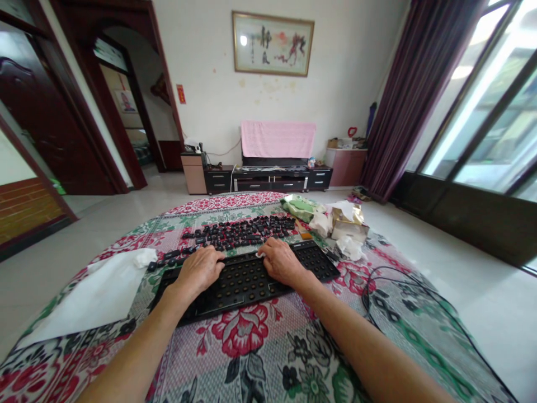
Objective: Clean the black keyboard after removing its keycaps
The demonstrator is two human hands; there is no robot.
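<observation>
A black keyboard base (247, 280) with its keys taken off lies across the table, rows of small round switch spots showing. My left hand (203, 266) grips its far edge left of the middle, fingers curled over the rim. My right hand (279, 260) rests on the far edge right of the middle, its fingers closed on a small white tissue (260, 254) pressed against the keyboard. Just beyond lies a spread of loose black keycaps (243, 230), with more keycaps (172, 258) trailing to the left.
A white sheet (96, 288) with a crumpled tissue (145, 257) lies at left. At the right back are a green cloth or bag (302, 207), a tissue box (350, 221) and crumpled tissues (350, 247). A black cable (403, 274) loops on the flowered tablecloth (243, 330).
</observation>
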